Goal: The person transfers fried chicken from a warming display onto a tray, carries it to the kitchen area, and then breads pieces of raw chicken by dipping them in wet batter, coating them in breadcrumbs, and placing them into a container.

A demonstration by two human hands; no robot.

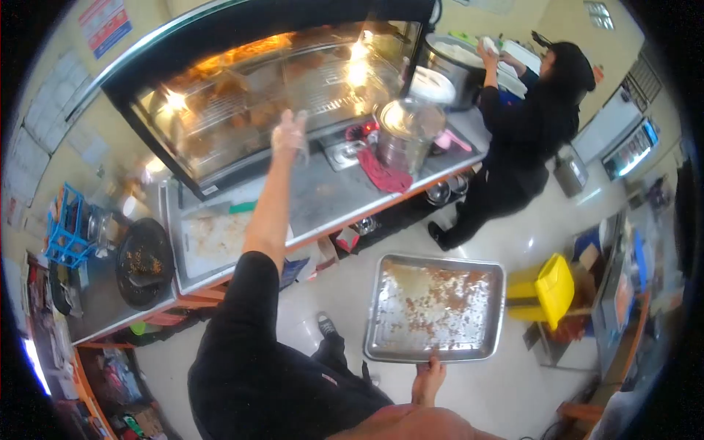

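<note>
My left hand [290,138], in a clear plastic glove, is stretched forward with its fingers extended in front of the glass of a lit food warmer cabinet [220,125]. Whether the fingertips touch the glass I cannot tell. Inside the cabinet are wire racks and browned food, blurred by glare. My right hand [429,378] grips the near rim of a large metal tray [396,293], holding it over the floor. Brown crumbs and greasy residue are scattered across the tray's bottom.
A white cutting board [213,238] with a green-handled knife [242,207] lies on the counter beside a black pan [144,260]. A steel pot [403,143] and red cloth [384,171] sit farther right. A co-worker [532,125] stands beyond; a yellow bin [550,290] is right.
</note>
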